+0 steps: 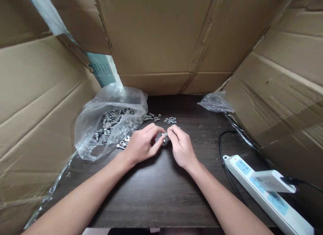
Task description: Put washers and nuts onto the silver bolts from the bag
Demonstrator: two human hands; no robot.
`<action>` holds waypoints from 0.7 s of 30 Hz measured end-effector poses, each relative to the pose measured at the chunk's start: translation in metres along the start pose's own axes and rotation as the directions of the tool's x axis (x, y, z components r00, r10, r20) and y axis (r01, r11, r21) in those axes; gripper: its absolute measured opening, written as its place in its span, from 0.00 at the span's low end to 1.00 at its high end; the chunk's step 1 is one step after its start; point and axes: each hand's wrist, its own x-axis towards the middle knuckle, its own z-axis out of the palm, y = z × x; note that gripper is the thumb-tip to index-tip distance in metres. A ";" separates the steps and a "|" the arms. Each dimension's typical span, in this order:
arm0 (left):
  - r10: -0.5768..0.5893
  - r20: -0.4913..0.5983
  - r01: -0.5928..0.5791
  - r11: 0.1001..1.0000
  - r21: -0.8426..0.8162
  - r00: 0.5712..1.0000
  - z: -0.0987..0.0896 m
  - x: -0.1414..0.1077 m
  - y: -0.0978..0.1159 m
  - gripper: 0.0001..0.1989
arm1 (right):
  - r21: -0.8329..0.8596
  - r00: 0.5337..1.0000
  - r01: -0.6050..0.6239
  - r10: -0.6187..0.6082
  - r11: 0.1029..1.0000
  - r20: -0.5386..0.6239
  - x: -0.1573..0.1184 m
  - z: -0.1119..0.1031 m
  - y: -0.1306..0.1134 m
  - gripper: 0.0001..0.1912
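Between my two hands, just above the dark table, is a small silver bolt. My left hand pinches one end between thumb and forefinger. The thumb and forefinger of my right hand are closed on its other end; whether a nut or washer sits there is too small to tell. Beyond the fingers lies a small group of nuts and washers. More loose bolts and nuts lie left of my left hand, partly hidden by it.
At the left stands an open clear plastic bag full of metal fasteners. Another plastic bag lies at the back right. A white power strip with a plugged-in adapter and a black cable occupies the right side. Cardboard walls enclose the table.
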 end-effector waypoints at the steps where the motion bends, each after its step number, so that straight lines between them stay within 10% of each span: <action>1: -0.006 0.001 0.006 1.000 -0.001 1.000 0.000 0.000 0.000 0.06 | 0.011 1.000 -0.004 0.004 1.000 0.012 0.000 0.000 0.000 0.11; 21: 0.012 -0.014 -0.012 0.999 -0.043 1.000 0.000 -0.001 -0.001 0.06 | -0.006 0.998 0.022 -0.022 1.000 0.064 -0.001 -0.001 0.000 0.18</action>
